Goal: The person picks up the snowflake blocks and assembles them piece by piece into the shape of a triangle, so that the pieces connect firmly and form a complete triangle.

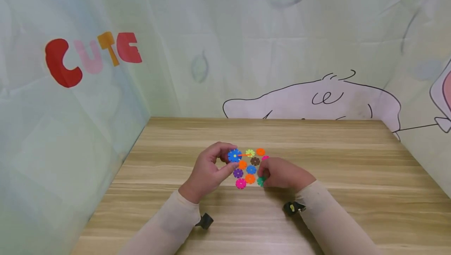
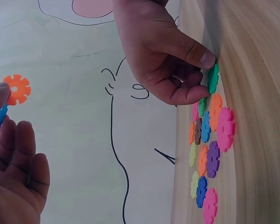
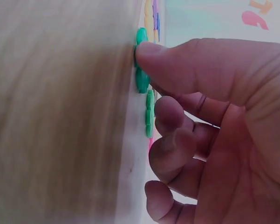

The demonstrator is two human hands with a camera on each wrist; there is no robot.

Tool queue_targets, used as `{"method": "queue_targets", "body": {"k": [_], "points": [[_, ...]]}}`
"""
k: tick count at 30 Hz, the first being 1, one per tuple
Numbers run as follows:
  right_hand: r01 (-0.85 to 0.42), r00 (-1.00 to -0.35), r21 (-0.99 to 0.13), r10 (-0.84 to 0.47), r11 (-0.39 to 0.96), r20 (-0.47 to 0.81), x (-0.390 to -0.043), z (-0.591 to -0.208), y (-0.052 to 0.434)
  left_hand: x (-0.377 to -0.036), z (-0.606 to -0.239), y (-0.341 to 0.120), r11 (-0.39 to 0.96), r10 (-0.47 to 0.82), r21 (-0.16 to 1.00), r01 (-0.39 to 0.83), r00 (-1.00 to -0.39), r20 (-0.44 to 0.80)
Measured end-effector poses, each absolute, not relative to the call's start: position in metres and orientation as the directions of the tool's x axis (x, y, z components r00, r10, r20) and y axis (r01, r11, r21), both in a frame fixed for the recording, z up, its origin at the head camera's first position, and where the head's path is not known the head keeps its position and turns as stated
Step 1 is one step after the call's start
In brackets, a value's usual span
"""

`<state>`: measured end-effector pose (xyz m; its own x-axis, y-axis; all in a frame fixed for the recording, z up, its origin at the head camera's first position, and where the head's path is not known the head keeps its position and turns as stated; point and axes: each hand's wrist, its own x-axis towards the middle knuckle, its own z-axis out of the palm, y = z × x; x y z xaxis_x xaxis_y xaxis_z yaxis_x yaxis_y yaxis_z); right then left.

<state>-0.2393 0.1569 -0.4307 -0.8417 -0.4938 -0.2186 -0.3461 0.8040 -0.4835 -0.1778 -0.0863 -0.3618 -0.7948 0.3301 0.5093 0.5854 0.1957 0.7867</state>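
Note:
My left hand [image 1: 208, 169] pinches a blue notched plastic disc [image 1: 234, 156] above the table, between thumb and fingers. An orange disc [image 2: 19, 89] is slotted into it at an angle, standing out edge-on to the right in the head view. At the right end of the spread of discs, my right hand [image 1: 284, 173] pinches a green disc [image 3: 142, 81] low at the tabletop, with the thumb across its face. A second green disc [image 3: 150, 114] lies just beyond, close to the curled fingers in the right wrist view.
Between the hands several flat discs lie on the wooden table [image 1: 169, 133], among them a purple disc [image 1: 238, 173], a pink disc [image 1: 241, 183], a brown disc [image 1: 255, 161] and a yellow disc [image 1: 250, 152]. A printed cloth backdrop [image 1: 197, 20] rises behind and to the left.

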Motion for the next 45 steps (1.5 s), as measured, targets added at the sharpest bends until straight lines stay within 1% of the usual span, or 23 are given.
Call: {"method": "queue_targets", "body": {"k": [10,18,22,26,30,34,37,39,42,45], "points": [[-0.331,-0.814,-0.564,-0.531,0.757,-0.235,-0.240,-0.430,0.163,-0.177,-0.359,-0.088,0.198,0.329,0.784,0.589,-0.793,0.513],[-0.324,-0.829,-0.533,-0.506,0.781,-0.237,-0.239,-0.430,0.160,-0.196,-0.388,-0.093,0.196,0.325,0.792,0.579,-0.800,0.504],[-0.339,-0.831,-0.522,-0.509,0.783,-0.224,-0.239,-0.431,0.159,-0.199,-0.393,-0.094,0.189,0.326,0.784,0.591,-0.791,0.518],[-0.340,-0.832,-0.526,-0.510,0.780,-0.217,-0.240,-0.431,0.160,-0.197,-0.391,-0.094,0.208,0.322,0.794,0.572,-0.806,0.496],[-0.332,-0.831,-0.534,-0.509,0.778,-0.225,-0.241,-0.431,0.160,-0.192,-0.381,-0.093,0.220,0.318,0.803,0.554,-0.819,0.478],[-0.310,-0.829,-0.586,-0.514,0.748,-0.218,-0.242,-0.431,0.161,-0.183,-0.367,-0.092,0.210,0.318,0.802,0.559,-0.815,0.485],[-0.295,-0.844,-0.656,-0.512,0.695,-0.162,-0.243,-0.427,0.161,-0.179,-0.362,-0.091,0.202,0.320,0.797,0.570,-0.807,0.496],[-0.290,-0.861,-0.718,-0.499,0.633,-0.093,-0.244,-0.422,0.162,-0.178,-0.360,-0.091,0.197,0.317,0.798,0.570,-0.807,0.498],[-0.300,-0.870,-0.820,-0.492,0.488,0.025,-0.242,-0.412,0.162,-0.178,-0.359,-0.092,0.192,0.310,0.807,0.559,-0.814,0.491],[-0.315,-0.859,-0.895,-0.496,0.317,0.126,-0.238,-0.401,0.162,-0.179,-0.360,-0.093,0.189,0.302,0.819,0.543,-0.825,0.477]]}}
